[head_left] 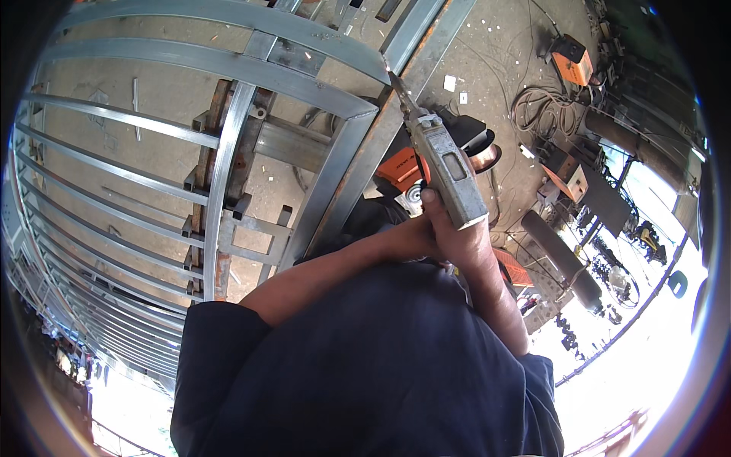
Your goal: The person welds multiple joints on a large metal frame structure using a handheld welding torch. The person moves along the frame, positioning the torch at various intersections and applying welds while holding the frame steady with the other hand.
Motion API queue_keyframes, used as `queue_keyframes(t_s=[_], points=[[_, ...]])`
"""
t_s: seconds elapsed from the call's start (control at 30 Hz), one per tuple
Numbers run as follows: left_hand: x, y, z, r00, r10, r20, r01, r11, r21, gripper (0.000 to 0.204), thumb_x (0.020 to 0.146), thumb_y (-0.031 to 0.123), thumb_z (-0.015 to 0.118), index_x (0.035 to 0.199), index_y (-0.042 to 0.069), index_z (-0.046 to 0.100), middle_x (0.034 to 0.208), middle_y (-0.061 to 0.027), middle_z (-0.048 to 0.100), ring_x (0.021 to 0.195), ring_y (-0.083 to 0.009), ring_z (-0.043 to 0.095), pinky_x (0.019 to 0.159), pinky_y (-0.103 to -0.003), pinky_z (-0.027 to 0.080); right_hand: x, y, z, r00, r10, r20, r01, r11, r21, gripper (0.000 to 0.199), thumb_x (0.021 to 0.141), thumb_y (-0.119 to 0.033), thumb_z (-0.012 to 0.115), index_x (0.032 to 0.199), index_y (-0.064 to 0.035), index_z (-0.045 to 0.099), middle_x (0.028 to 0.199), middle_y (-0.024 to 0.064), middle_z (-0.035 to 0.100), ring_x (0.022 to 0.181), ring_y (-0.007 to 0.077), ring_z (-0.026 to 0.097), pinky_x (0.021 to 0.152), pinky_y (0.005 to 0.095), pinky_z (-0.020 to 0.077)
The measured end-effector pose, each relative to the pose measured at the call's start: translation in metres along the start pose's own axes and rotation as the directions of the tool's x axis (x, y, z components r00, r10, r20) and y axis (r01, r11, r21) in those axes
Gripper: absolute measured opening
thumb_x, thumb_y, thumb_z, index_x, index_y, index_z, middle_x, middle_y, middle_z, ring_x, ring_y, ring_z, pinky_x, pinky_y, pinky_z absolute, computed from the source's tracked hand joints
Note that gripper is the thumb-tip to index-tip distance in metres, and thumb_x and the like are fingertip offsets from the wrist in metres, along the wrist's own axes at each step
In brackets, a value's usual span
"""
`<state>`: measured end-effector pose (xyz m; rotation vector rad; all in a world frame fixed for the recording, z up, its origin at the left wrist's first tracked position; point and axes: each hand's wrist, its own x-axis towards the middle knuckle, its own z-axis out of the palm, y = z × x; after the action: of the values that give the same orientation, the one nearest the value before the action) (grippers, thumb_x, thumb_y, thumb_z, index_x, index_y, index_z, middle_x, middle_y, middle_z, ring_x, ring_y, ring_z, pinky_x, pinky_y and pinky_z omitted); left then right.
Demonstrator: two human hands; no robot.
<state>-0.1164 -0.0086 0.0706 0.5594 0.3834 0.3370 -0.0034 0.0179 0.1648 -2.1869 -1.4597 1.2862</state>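
Observation:
My right hand (457,232) is closed round the rear of a worn grey hand-held power tool (445,156), its thumb along the left side. The tool's narrow dark nose points away from me, and its tip is at or very near the far corner of a grey metal frame (327,47). A small bright spot shows by that tip. My left hand (417,236) is tucked against the right hand, below the tool's rear end. Its fingers are hidden, so what it holds cannot be seen.
Long metal bars of a gate-like frame (114,114) spread across the left, above the floor. Under the tool is an orange machine (400,169) with a spool of copper-coloured wire (484,158). At right lie coiled hoses (544,110), an orange box (572,65) and dark cylinders (560,255).

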Motion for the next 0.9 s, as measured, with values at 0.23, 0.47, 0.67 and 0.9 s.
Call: queue_keyframes(t_s=[0.23, 0.47, 0.67, 0.9], points=[[0.001, -0.003, 0.0, 0.999, 0.04, 0.006, -0.04, 0.999, 0.016, 0.044, 0.083, 0.006, 0.078, 0.123, -0.001, 0.061, 0.109, -0.0129, 0.07, 0.098, -0.02, 0.068, 0.081, -0.036, 0.057, 0.0, 0.008, 0.002, 0.996, -0.085, -0.024, 0.085, 0.996, 0.007, 0.043, 0.102, -0.025, 0.069, 0.137, -0.0018, 0.059, 0.111, 0.0108, 0.069, 0.098, 0.0196, 0.066, 0.086, 0.0353, 0.0543], [0.001, -0.007, -0.001, 0.999, 0.019, 0.034, -0.022, 0.995, 0.098, 0.051, 0.084, 0.009, 0.08, 0.129, -0.001, 0.059, 0.12, -0.0153, 0.069, 0.112, -0.0226, 0.066, 0.096, -0.039, 0.054, -0.005, 0.006, 0.0, 0.999, -0.047, 0.003, 0.046, 0.996, 0.073, 0.043, 0.1, -0.016, 0.068, 0.139, 0.0, 0.056, 0.114, 0.0112, 0.067, 0.1, 0.0193, 0.064, 0.088, 0.0338, 0.0531], [-0.001, -0.011, -0.004, 0.998, 0.056, 0.023, -0.058, 0.994, 0.092, 0.053, 0.084, 0.01, 0.081, 0.131, 0.0, 0.059, 0.127, -0.0159, 0.067, 0.12, -0.0242, 0.063, 0.101, -0.04, 0.052, -0.002, -0.001, 0.002, 0.993, -0.114, -0.034, 0.113, 0.993, -0.022, 0.049, 0.1, -0.017, 0.068, 0.143, 0.0015, 0.053, 0.125, 0.0137, 0.065, 0.109, 0.0219, 0.064, 0.094, 0.0354, 0.0523], [0.003, -0.01, -0.003, 0.995, 0.102, 0.003, -0.102, 0.99, 0.096, 0.052, 0.085, 0.009, 0.079, 0.132, 0.0, 0.058, 0.124, -0.0142, 0.068, 0.117, -0.0229, 0.064, 0.098, -0.039, 0.053, 0.0, -0.011, -0.003, 1.0, -0.007, -0.009, 0.008, 0.996, 0.086, 0.049, 0.101, -0.019, 0.069, 0.143, 0.0006, 0.054, 0.128, 0.0136, 0.065, 0.113, 0.0216, 0.063, 0.096, 0.0358, 0.0515]])
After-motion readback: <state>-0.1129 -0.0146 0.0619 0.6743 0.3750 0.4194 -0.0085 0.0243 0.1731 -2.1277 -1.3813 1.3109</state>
